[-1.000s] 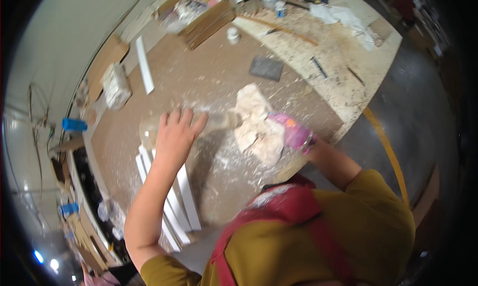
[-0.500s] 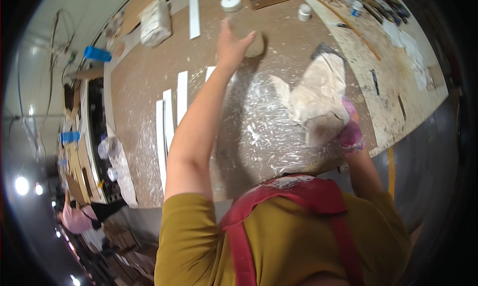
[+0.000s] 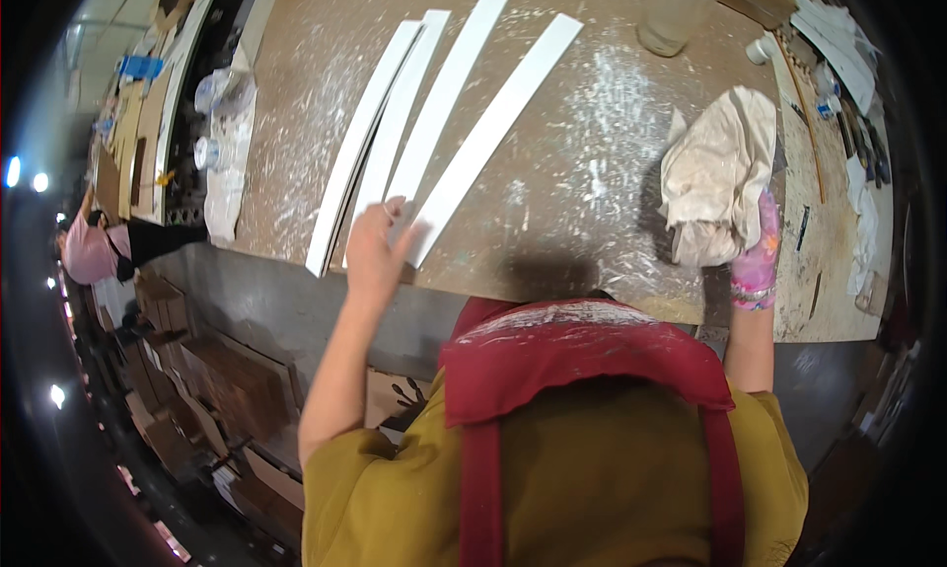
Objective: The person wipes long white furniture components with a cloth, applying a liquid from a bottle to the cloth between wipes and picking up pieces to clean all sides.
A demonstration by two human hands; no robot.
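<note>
A: We're holding the cloth [image 3: 720,167] at two o'clock, gloved right grip [image 3: 756,256] clenched. Left?
B: Our left grip [image 3: 375,246] is hanging loosely spread by white strips [image 3: 496,138], eleven o'clock; contact unclear, strips lying unlifted.

White strips, four: long, narrow, flat, straight-edged; laid lengthwise away from the left hand [image 3: 378,251] in a loose fan, closer at the near ends, wider at the far. Leftmost strip [image 3: 357,148]: left of that hand, dark line along its right edge. Second strip [image 3: 395,128] and third strip [image 3: 451,93]: near ends at the fingers, contact unclear through blur. Fourth strip [image 3: 493,138]: near end just right of the fingertips, slanting off rightward. Cloth [image 3: 725,162], one: off-white, stained, crumpled, bunched in the pink-gloved right hand [image 3: 755,239], bulk leftward and beyond.
</note>
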